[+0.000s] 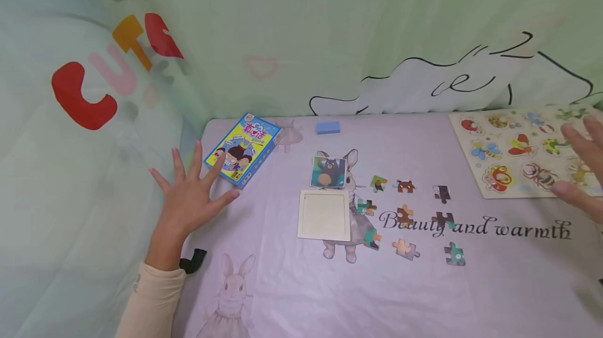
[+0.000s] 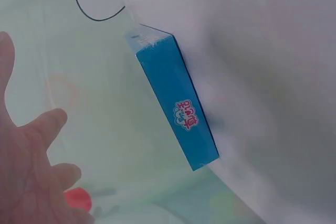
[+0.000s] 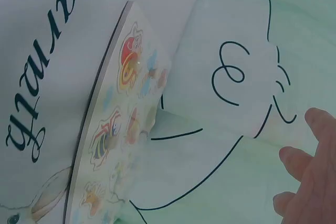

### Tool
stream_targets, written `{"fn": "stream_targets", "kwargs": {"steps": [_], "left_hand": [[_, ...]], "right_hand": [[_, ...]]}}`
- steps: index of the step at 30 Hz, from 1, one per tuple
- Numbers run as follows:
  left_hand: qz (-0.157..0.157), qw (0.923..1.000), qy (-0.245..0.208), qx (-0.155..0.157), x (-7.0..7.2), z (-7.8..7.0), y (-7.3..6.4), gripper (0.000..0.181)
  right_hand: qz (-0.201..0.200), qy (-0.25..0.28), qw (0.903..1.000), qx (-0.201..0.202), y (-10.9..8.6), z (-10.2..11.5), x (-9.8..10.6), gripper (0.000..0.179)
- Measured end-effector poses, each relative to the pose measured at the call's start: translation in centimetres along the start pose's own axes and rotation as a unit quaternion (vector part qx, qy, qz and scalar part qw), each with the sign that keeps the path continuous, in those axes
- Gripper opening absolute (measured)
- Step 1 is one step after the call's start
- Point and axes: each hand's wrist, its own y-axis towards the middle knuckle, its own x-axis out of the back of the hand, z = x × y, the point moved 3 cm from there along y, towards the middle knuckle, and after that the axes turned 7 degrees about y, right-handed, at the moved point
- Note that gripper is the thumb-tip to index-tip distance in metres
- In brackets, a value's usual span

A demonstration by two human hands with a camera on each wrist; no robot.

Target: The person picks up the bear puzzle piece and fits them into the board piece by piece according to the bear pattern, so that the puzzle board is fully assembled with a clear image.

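Observation:
My left hand point(image 1: 188, 199) hovers with fingers spread at the left, just beside a blue and yellow card box point(image 1: 243, 149); it holds nothing. At the right edge, part of my right hand point(image 1: 586, 168) hangs over a wooden board of insect pictures point(image 1: 494, 149), its fingers apart and nothing in them. Between the hands lie several loose jigsaw pieces point(image 1: 405, 216), spread in rough rows. Left of them is a square, pale puzzle tray point(image 1: 324, 215) with a bare inside. A small bear picture card point(image 1: 328, 171) touches or nearly touches its upper edge.
A blue block point(image 1: 327, 127) lies near the back of the table. Something black and curved point(image 1: 193, 261) shows beside the left wrist. Printed curtains point(image 1: 292, 40) rise behind and at the left. The pale tablecloth point(image 1: 358, 301) bears rabbits and lettering.

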Motion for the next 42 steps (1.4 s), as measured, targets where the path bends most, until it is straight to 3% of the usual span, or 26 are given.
{"fn": "stream_targets", "kwargs": {"steps": [3, 7, 12, 18, 25, 33, 39, 42], "left_hand": [[0.011, 0.9998, -0.012, -0.006, -0.1, -0.4, -0.2, 0.089], [0.023, 0.9974, -0.063, -0.026, -0.1, -1.5, -0.5, 0.085], [0.018, 0.9861, -0.158, -0.049, -0.3, -3.3, -0.7, 0.075], [0.005, 0.9548, -0.288, -0.074, -0.5, -5.8, -0.6, 0.067], [-0.018, 0.9285, -0.362, -0.079, -1.5, -8.8, -0.3, 0.056], [0.041, 0.8876, -0.456, -0.051, -3.5, -11.4, 0.7, 0.052], [0.091, 0.8634, -0.496, -0.023, -4.6, -12.5, 2.1, 0.05], [0.098, 0.8552, -0.508, -0.031, -5.0, -12.9, 2.8, 0.046]], "right_hand": [[0.007, 0.002, 1.0, 0.007, 0.2, 0.8, 0.2, 0.112], [0.02, 0.022, 0.9992, 0.027, 0.5, 2.6, 0.7, 0.101], [0.058, 0.095, 0.9917, 0.065, 1.7, 5.0, 0.4, 0.086], [0.07, 0.165, 0.9822, 0.055, 3.7, 7.8, -0.7, 0.077], [0.09, 0.212, 0.9707, 0.068, 5.9, 10.4, -2.6, 0.063], [0.138, 0.248, 0.956, 0.073, 7.9, 14.2, -4.8, 0.056], [0.156, 0.234, 0.9551, 0.093, 9.2, 16.4, -6.0, 0.047], [0.164, 0.233, 0.9528, 0.106, 9.6, 17.2, -6.7, 0.041]]}}
